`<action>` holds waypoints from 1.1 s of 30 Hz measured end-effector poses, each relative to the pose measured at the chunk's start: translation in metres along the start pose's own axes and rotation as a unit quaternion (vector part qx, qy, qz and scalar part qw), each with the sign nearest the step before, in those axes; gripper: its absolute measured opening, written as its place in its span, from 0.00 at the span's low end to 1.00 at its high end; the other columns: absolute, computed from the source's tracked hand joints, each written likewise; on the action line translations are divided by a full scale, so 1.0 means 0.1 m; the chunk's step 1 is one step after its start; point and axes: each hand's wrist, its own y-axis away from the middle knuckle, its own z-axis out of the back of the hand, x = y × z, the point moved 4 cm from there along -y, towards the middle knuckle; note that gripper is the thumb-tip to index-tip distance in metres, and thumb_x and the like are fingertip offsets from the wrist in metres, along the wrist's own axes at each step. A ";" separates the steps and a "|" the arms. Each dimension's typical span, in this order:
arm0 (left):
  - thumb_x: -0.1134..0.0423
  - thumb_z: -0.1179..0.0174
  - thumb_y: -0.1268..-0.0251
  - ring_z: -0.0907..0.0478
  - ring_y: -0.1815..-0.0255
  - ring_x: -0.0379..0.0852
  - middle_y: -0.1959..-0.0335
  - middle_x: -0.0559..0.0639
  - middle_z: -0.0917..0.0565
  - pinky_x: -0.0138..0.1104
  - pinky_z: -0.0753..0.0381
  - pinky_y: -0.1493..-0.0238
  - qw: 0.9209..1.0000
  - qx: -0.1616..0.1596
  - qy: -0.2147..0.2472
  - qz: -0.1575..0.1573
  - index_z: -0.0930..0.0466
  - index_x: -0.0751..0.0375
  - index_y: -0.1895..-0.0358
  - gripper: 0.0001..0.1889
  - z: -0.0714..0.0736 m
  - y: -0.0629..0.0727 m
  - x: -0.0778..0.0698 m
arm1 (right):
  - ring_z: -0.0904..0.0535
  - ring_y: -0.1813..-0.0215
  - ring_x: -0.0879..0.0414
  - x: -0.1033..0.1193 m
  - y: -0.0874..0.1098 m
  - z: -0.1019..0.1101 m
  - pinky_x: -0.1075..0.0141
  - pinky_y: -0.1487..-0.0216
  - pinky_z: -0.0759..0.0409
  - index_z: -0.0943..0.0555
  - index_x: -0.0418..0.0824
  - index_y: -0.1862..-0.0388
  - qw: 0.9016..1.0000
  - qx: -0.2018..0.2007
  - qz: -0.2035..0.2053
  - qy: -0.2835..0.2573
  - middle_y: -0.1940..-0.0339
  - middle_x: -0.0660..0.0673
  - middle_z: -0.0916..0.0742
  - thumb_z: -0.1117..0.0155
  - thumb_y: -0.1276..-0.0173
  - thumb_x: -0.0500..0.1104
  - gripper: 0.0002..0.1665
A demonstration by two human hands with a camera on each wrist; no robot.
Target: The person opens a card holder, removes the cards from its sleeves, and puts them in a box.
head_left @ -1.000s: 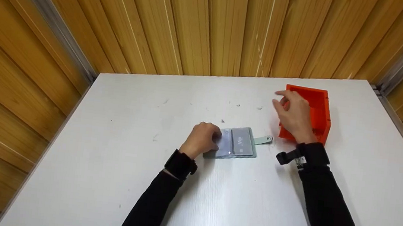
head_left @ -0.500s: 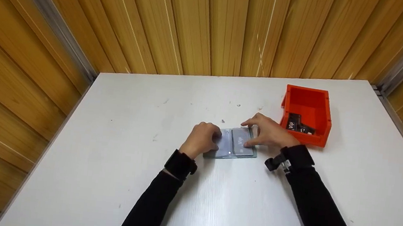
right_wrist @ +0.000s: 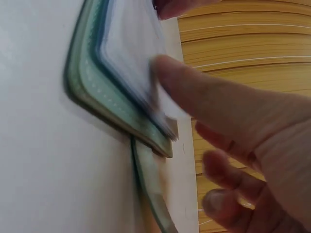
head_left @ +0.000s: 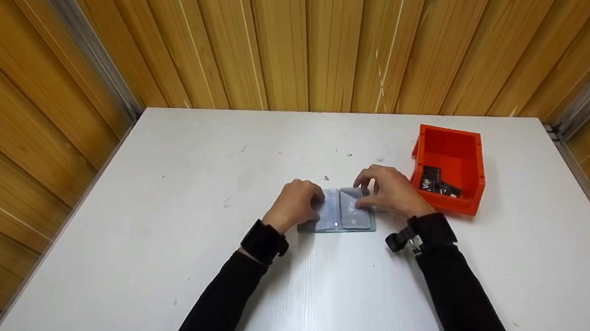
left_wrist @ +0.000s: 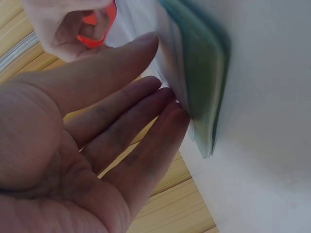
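Card holder [head_left: 327,210] contains a Vip card [head_left: 352,218], left hand [head_left: 294,201] spread, right hand's [head_left: 393,192] grip unclear.

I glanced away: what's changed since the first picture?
The right hand moved from over the red bin, left and down in the head view, uncovering dark cards; it now touches the card holder. The left hand, holder and bin stayed put.

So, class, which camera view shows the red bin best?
The head view: the red bin shows almost whole, inside included. Left wrist catches only red patches around the right hand; right wrist shows none of it.
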 end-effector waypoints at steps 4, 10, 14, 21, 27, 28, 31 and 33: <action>0.75 0.22 0.53 0.15 0.48 0.54 0.54 0.56 0.09 0.45 0.18 0.40 1.000 0.001 0.002 0.004 0.10 0.65 0.52 0.20 0.00 0.00 0.00 | 0.22 0.62 0.51 0.02 -0.01 0.03 0.61 0.58 0.28 0.09 0.44 0.64 0.999 -0.048 0.015 0.001 0.70 0.48 0.12 0.20 0.39 0.39 0.05; 0.75 0.22 0.53 0.16 0.47 0.55 0.53 0.56 0.09 0.46 0.19 0.39 1.000 0.001 0.006 0.004 0.10 0.65 0.52 0.20 0.00 0.01 0.01 | 0.22 0.57 0.48 0.00 -0.01 0.00 0.59 0.53 0.27 0.10 0.44 0.64 0.999 -0.041 -0.019 0.011 0.67 0.48 0.12 0.24 0.33 0.42 0.03; 0.75 0.22 0.53 0.16 0.48 0.55 0.54 0.56 0.09 0.47 0.19 0.39 1.000 0.003 0.011 0.001 0.10 0.65 0.52 0.20 0.00 0.00 0.01 | 0.23 0.53 0.47 -0.04 -0.02 -0.03 0.57 0.49 0.25 0.11 0.44 0.59 0.999 -0.021 -0.049 0.006 0.63 0.46 0.13 0.29 0.28 0.43 0.04; 0.74 0.22 0.53 0.17 0.48 0.56 0.55 0.57 0.10 0.48 0.21 0.39 1.000 0.003 0.019 -0.001 0.10 0.65 0.53 0.19 0.01 0.00 0.03 | 0.23 0.53 0.48 -0.06 -0.02 -0.04 0.59 0.51 0.26 0.11 0.44 0.55 0.998 -0.004 -0.060 -0.028 0.61 0.45 0.13 0.35 0.24 0.47 0.10; 0.72 0.24 0.46 0.15 0.52 0.54 0.55 0.58 0.09 0.46 0.17 0.45 0.999 -0.014 0.037 -0.011 0.11 0.66 0.50 0.18 0.06 -0.02 0.03 | 0.22 0.53 0.48 0.03 -0.01 -0.01 0.57 0.47 0.23 0.10 0.41 0.51 0.997 -0.004 -0.003 -0.080 0.59 0.43 0.12 0.41 0.19 0.47 0.16; 0.72 0.26 0.44 0.14 0.52 0.54 0.54 0.58 0.09 0.46 0.16 0.45 0.999 -0.020 0.041 -0.013 0.11 0.66 0.50 0.17 0.08 -0.03 0.03 | 0.22 0.52 0.48 0.04 -0.01 -0.02 0.56 0.45 0.22 0.11 0.41 0.49 0.996 0.002 0.000 -0.090 0.57 0.43 0.12 0.42 0.19 0.48 0.16; 0.71 0.29 0.39 0.14 0.53 0.54 0.54 0.59 0.09 0.46 0.16 0.47 0.997 -0.046 0.051 -0.021 0.11 0.67 0.50 0.13 0.15 -0.03 0.04 | 0.20 0.48 0.47 0.07 -0.01 -0.05 0.51 0.38 0.21 0.12 0.40 0.43 0.993 0.023 0.009 -0.112 0.49 0.41 0.11 0.43 0.19 0.47 0.18; 0.70 0.31 0.36 0.14 0.54 0.55 0.55 0.60 0.09 0.47 0.16 0.48 0.995 -0.071 0.058 -0.027 0.11 0.67 0.50 0.12 0.20 -0.03 0.05 | 0.19 0.47 0.46 0.10 -0.01 -0.09 0.48 0.36 0.21 0.14 0.40 0.40 0.992 0.038 0.018 -0.122 0.47 0.41 0.11 0.43 0.19 0.46 0.18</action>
